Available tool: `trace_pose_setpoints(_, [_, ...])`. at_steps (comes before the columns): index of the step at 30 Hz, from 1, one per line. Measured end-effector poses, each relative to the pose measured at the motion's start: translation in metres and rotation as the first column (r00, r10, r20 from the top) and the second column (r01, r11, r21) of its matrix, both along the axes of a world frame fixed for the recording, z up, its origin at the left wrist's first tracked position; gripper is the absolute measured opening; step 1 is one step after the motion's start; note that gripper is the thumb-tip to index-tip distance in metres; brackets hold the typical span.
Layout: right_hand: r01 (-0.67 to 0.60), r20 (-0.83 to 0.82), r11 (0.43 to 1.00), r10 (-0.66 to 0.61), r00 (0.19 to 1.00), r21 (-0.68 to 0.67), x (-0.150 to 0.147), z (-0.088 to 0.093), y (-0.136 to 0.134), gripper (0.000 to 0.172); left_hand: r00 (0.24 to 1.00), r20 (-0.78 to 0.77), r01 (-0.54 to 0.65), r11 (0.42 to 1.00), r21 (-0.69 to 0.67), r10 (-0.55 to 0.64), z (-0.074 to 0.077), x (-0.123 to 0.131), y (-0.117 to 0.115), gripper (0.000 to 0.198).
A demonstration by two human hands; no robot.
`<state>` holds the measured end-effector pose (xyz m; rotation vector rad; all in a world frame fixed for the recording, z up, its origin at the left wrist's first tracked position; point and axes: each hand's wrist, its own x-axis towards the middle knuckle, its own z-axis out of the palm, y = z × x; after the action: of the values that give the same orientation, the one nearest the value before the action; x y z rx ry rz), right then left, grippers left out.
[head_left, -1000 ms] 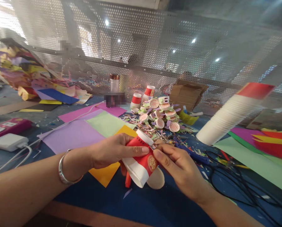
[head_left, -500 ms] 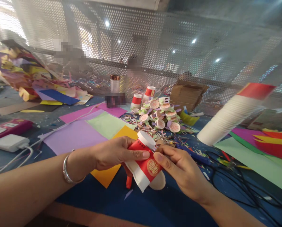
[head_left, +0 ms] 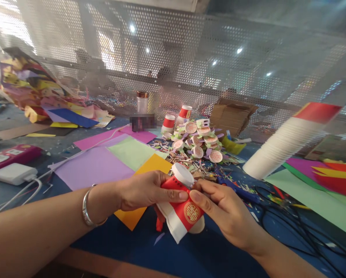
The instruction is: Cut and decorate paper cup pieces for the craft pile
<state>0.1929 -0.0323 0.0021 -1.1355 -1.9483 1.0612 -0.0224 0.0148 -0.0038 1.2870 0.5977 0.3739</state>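
Red-and-white paper cup (head_left: 181, 210), one, cone-shaped, pinched by left hand (head_left: 145, 190) and right hand (head_left: 219, 210); tall cup stack (head_left: 283, 144) far right.

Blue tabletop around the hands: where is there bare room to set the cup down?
Bare blue table lies along the near edge, below the left hand and the red-and-white cup. The purple sheet is flat and unloaded. Crowded: the scrap pile ahead, black cables beside the right hand.
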Motion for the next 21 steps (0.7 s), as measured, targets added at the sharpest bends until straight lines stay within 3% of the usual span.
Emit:
trace_pose_setpoints(8, [-0.015, 0.0, 0.999, 0.015, 1.0, -0.039, -0.0029, -0.0023, 0.0003, 0.039, 0.999, -0.027, 0.038, 0.998, 0.055, -0.036, -0.0019, -0.0002, -0.0015, 0.045])
trace_pose_setpoints(15, [-0.008, 0.016, 0.998, 0.007, 1.0, 0.058, -0.003, -0.0003, -0.0032, 0.039, 0.999, -0.043, 0.011, 0.997, 0.082, -0.007, -0.0053, -0.0012, -0.0026, 0.044])
trace_pose_setpoints(21, [-0.012, -0.019, 1.0, 0.012, 1.0, 0.015, -0.004, -0.0021, -0.0025, 0.039, 0.999, -0.029, 0.018, 0.999, 0.044, -0.017, -0.0043, 0.0005, -0.0026, 0.047])
